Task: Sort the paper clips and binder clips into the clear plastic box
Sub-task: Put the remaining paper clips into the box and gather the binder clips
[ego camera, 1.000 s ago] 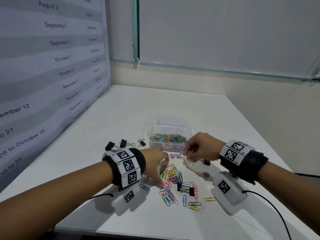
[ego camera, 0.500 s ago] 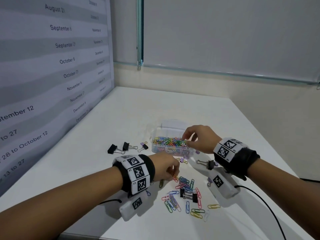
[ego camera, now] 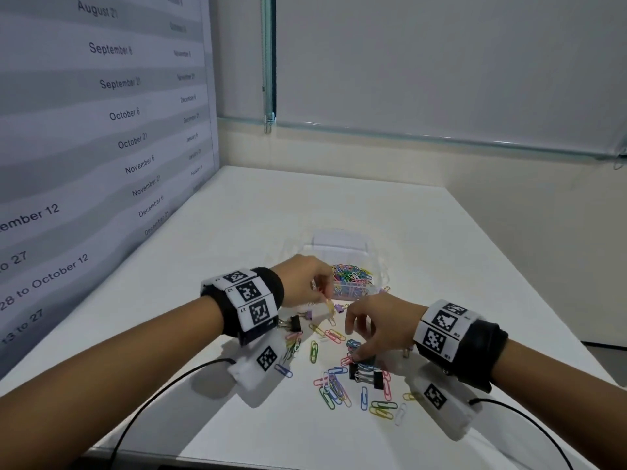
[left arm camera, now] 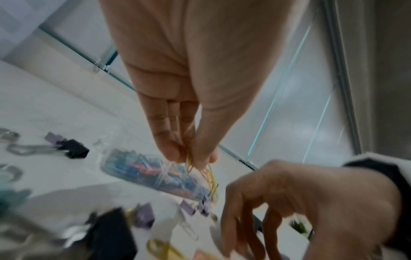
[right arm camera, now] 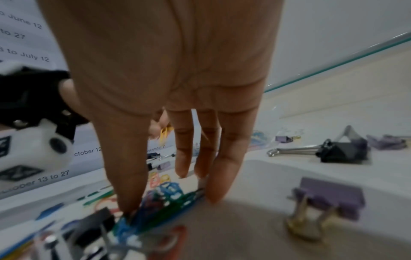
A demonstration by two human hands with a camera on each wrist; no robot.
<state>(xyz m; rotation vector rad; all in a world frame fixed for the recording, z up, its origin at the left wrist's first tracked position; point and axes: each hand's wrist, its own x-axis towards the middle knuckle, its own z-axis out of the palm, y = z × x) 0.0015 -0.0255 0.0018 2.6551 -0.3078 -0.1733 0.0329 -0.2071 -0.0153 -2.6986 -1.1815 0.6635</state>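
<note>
The clear plastic box (ego camera: 353,289) stands mid-table, lid back, heaped with coloured paper clips. My left hand (ego camera: 320,293) hovers at its near left corner and pinches a few yellow and pink paper clips (left arm camera: 210,177) that dangle from the fingertips (left arm camera: 173,153). My right hand (ego camera: 354,344) reaches down onto the loose pile of paper clips (ego camera: 334,388). Its thumb and straight fingers (right arm camera: 213,191) straddle a blue and green cluster (right arm camera: 164,198) and touch it. Black binder clips (ego camera: 364,373) lie right under that hand.
Another black binder clip (ego camera: 295,322) and small purple ones (ego camera: 339,308) lie between the pile and the box. In the right wrist view a black binder clip (right arm camera: 342,153) and a purple one (right arm camera: 329,198) sit to the right. A printed date board lines the left wall.
My left hand rose from the pile toward the box with clips pinched in it. My right hand left the box and came back down onto the pile.
</note>
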